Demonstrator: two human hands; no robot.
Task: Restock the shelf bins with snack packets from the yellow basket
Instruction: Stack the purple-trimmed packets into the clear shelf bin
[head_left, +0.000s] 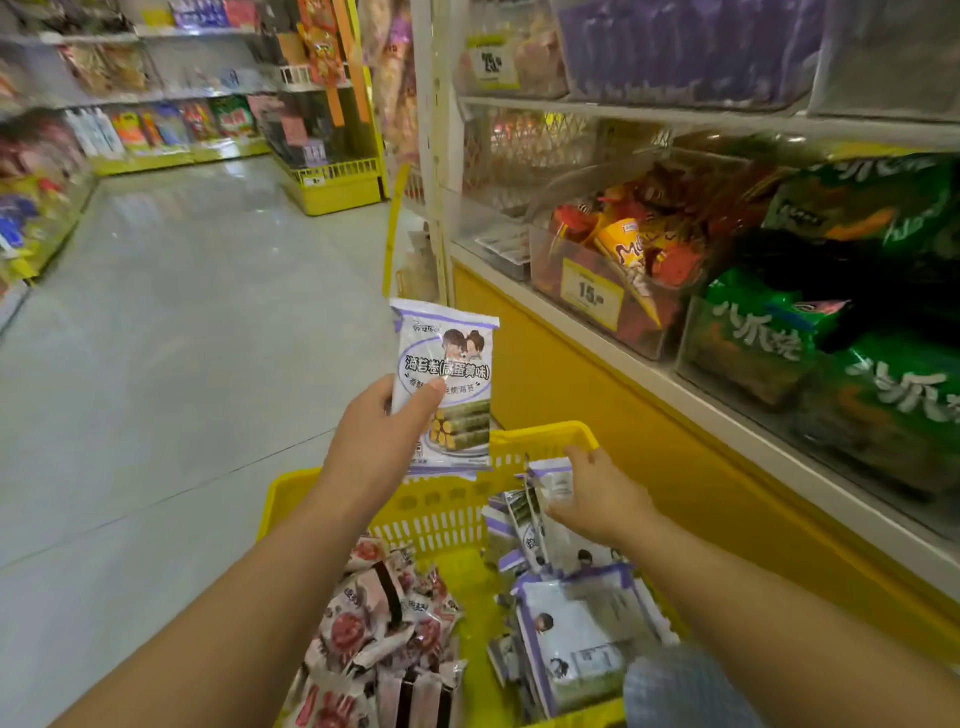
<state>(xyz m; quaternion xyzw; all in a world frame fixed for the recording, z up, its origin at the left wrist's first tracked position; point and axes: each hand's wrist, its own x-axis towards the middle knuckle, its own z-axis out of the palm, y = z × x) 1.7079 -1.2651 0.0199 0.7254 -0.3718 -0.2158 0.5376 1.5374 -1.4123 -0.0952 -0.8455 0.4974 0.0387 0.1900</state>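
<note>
A yellow basket (540, 441) sits low in front of me. It holds purple-and-white seaweed roll packets (566, 634) on its right side and pink-and-white packets (374, 639) on its left. My left hand (374, 441) holds one purple-and-white packet (447, 374) upright above the basket's far rim, thumb across its front. My right hand (597, 493) reaches into the basket's right side and pinches the top of another purple-and-white packet (553, 480). Clear shelf bins (644, 322) stand to the right.
The bins hold orange cone snacks (628, 244) behind a yellow price tag (589, 293), and green packets (769, 338) further right. Purple packets fill a bin (685, 47) on the shelf above. The shelf base is yellow. An open aisle floor (182, 338) stretches left, flanked by other shelves.
</note>
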